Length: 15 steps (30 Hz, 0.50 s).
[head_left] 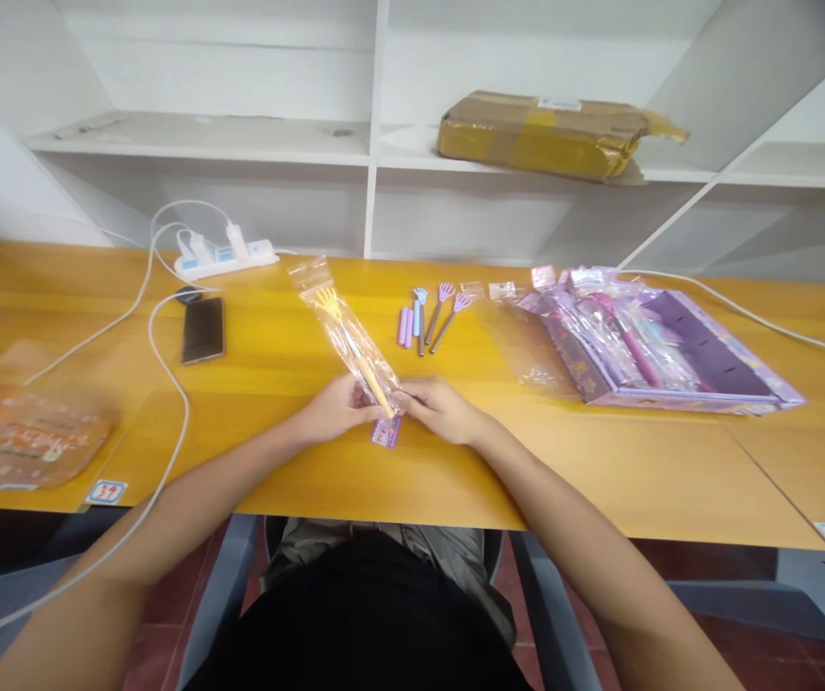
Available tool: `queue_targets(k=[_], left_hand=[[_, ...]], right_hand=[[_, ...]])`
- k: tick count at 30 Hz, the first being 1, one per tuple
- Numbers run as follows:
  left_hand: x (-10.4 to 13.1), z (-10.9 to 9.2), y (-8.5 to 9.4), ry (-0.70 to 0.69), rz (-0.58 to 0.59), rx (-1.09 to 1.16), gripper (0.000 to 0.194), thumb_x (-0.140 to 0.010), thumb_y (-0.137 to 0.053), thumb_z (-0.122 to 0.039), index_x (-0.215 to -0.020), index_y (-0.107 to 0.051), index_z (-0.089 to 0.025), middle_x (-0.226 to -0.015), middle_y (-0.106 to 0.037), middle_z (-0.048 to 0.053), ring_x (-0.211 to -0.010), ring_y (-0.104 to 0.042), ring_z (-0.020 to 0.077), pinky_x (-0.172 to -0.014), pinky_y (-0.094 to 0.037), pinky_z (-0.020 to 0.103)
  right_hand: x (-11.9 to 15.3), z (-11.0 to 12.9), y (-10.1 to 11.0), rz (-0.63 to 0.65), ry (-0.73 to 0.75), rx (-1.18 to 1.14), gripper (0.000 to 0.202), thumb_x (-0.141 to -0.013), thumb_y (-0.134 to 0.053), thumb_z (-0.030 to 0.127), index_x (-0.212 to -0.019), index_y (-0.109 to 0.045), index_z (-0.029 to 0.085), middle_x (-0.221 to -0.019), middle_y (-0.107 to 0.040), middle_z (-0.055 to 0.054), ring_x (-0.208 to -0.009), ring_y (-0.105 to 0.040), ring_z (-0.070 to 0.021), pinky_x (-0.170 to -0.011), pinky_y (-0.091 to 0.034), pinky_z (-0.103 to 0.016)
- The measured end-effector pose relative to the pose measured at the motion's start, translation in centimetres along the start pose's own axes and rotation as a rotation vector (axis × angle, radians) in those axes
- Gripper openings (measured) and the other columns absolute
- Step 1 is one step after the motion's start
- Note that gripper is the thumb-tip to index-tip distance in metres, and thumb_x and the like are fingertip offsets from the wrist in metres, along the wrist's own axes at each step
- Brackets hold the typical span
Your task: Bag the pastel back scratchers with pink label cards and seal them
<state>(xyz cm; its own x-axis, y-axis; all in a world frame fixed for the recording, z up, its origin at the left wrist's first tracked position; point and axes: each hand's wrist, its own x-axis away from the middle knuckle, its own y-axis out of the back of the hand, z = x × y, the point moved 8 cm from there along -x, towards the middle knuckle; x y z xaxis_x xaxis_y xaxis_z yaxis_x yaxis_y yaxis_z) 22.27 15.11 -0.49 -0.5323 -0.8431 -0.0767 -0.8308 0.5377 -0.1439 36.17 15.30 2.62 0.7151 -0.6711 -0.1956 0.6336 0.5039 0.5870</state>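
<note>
A clear plastic bag (356,347) holds a yellow hand-shaped stick and slants up and left over the table. My left hand (337,408) grips its lower end from the left. From the right, my right hand (441,408) pinches the same end near the handle. A small purple card (385,432) shows below my fingers. Beyond my hands lie a blue hand-shaped piece (420,296), purple hand-shaped pieces (445,290) with dark rods, and short purple tubes (405,327).
A purple box (707,336) with several bagged sticks stands at the right. At the left are a phone (203,329), a power strip (229,257), a white cable (183,413) and an orange bag (31,437). A taped carton (538,134) rests on the shelf.
</note>
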Motion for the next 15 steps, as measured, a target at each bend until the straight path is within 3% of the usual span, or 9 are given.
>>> queue_targets(k=[4,8,11,13,15], left_hand=[[0.7,-0.2,-1.2,0.095,0.154,-0.013,0.051,-0.081,-0.095,-0.042,-0.117,-0.069,-0.016,-0.114,-0.078,0.013,-0.107,-0.076,0.0254,-0.100,-0.059,0.043],[2.5,-0.1,-3.5,0.247,0.405,-0.073,0.045,-0.087,-0.090,-0.039,-0.121,-0.070,-0.018,-0.115,-0.077,0.012,-0.102,-0.076,0.0227,-0.093,-0.061,0.039],[3.7,0.1,-4.6,0.316,0.572,-0.103,0.041,-0.089,-0.087,-0.043,-0.118,-0.070,-0.019,-0.109,-0.077,0.010,-0.093,-0.076,0.0215,-0.083,-0.061,0.035],[3.6,0.2,-4.2,0.309,0.571,-0.190,0.035,-0.092,-0.083,-0.046,-0.109,-0.071,-0.019,-0.096,-0.076,0.007,-0.083,-0.073,0.0193,-0.075,-0.059,0.032],[2.6,-0.1,-2.7,0.254,0.455,-0.294,0.032,-0.099,-0.074,-0.050,-0.103,-0.071,-0.018,-0.089,-0.073,0.005,-0.077,-0.069,0.0168,-0.070,-0.056,0.030]], right_hand=[[0.1,-0.9,0.3,-0.054,-0.066,-0.098,0.054,-0.111,-0.044,0.064,-0.080,-0.055,0.021,-0.073,-0.058,0.000,-0.069,-0.053,-0.0148,-0.067,-0.045,-0.028],[0.0,-3.1,0.1,-0.176,-0.170,-0.482,0.050,-0.100,-0.062,0.072,-0.097,-0.058,0.022,-0.071,-0.058,0.004,-0.054,-0.050,-0.0112,-0.051,-0.041,-0.026],[0.1,-4.3,0.0,-0.265,-0.239,-0.723,0.052,-0.089,-0.077,0.070,-0.091,-0.057,0.022,-0.066,-0.055,0.008,-0.045,-0.043,-0.0074,-0.042,-0.033,-0.023],[0.3,-4.7,-0.2,-0.257,-0.293,-0.806,0.050,-0.087,-0.083,0.065,-0.087,-0.058,0.021,-0.064,-0.056,0.007,-0.043,-0.043,-0.0060,-0.039,-0.033,-0.021],[0.5,-4.2,-0.9,-0.132,-0.336,-0.838,0.048,-0.087,-0.084,0.061,-0.088,-0.063,0.018,-0.064,-0.061,0.005,-0.044,-0.049,-0.0063,-0.039,-0.037,-0.019]])
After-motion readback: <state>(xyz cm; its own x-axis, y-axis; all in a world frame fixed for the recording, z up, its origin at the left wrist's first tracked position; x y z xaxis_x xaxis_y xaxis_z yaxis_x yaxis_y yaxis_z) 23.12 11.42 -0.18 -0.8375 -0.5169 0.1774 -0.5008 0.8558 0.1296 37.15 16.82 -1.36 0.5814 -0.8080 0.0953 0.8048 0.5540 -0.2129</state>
